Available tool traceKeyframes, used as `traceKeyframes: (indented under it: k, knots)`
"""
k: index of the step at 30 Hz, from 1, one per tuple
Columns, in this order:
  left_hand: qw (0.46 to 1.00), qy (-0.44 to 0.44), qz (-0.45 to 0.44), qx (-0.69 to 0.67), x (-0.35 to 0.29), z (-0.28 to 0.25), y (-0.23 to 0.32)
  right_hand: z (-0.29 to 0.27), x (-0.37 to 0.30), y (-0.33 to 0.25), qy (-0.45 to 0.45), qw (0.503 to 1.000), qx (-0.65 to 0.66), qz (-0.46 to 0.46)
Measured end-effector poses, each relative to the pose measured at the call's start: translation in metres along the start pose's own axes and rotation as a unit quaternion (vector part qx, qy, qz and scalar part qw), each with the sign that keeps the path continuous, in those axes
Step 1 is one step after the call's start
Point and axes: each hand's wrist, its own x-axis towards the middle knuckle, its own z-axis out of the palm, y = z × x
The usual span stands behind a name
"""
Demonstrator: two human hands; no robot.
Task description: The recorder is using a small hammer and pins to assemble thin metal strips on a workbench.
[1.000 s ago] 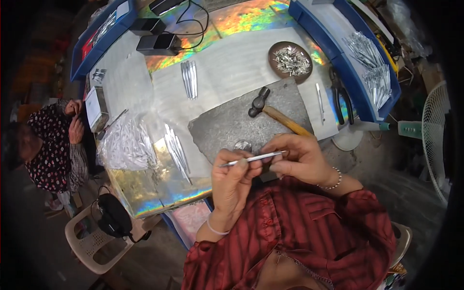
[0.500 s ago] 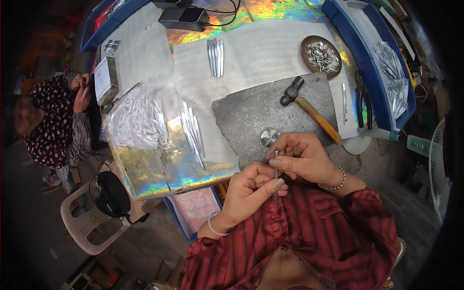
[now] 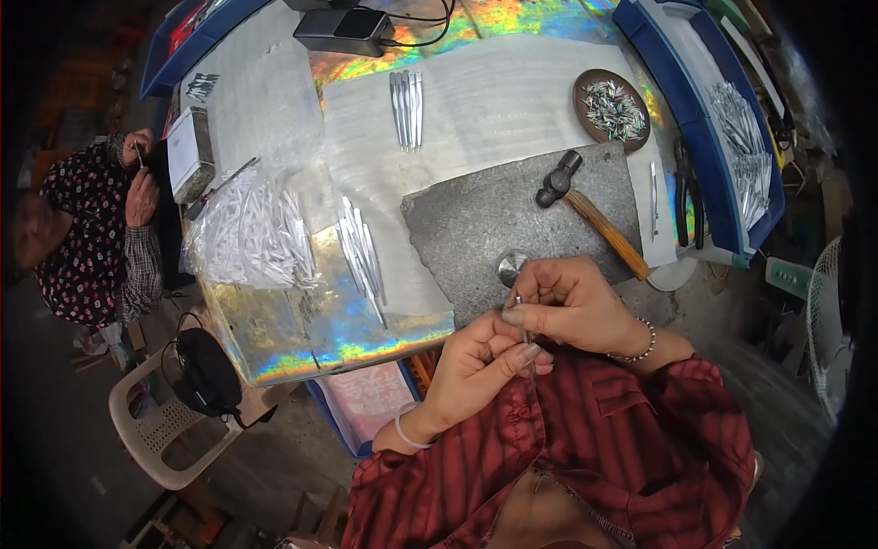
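Observation:
My left hand (image 3: 477, 368) and my right hand (image 3: 578, 298) meet in front of my chest at the slab's near edge. Between them stands a slender silver metal rod (image 3: 526, 336), almost upright. Left thumb and fingers pinch its lower part; the right ones close round its upper end, where a small tip pokes out. Most of the rod is hidden by fingers. Just beyond the right hand, a round metal disc (image 3: 511, 266) lies on the grey stone slab (image 3: 476, 210). A ball-peen hammer (image 3: 599, 227) with a wooden handle rests on the slab, head away from me.
Silver rods (image 3: 363, 259) lie left of the slab, beside a clear plastic bag (image 3: 245, 229); another row (image 3: 407, 110) lies farther back. A brown bowl (image 3: 583, 121) holds small metal pieces. Pliers (image 3: 689, 197) and a blue tray (image 3: 668, 96) are right. A co-worker (image 3: 82, 238) sits left.
My hands keep their grip on the rod, its upper tip showing slightly more. The view has shifted a little. At left, the co-worker's hands have moved apart, with a thin object between them.

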Motion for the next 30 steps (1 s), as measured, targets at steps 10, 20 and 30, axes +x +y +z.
traceKeyframes:
  k: [10,20,30]
  knots:
    - [0.998,-0.023,0.024,-0.050,0.003,-0.002,-0.004,-0.001,0.004,-0.003,-0.001,1.000,0.008,0.021]
    - [0.994,0.006,0.028,-0.104,0.001,-0.004,-0.003,0.001,0.000,-0.011,0.014,1.000,0.026,0.008]
    - [0.966,0.155,0.195,-0.070,0.012,-0.030,0.059,-0.002,-0.004,-0.006,0.007,0.957,-0.199,-0.209]
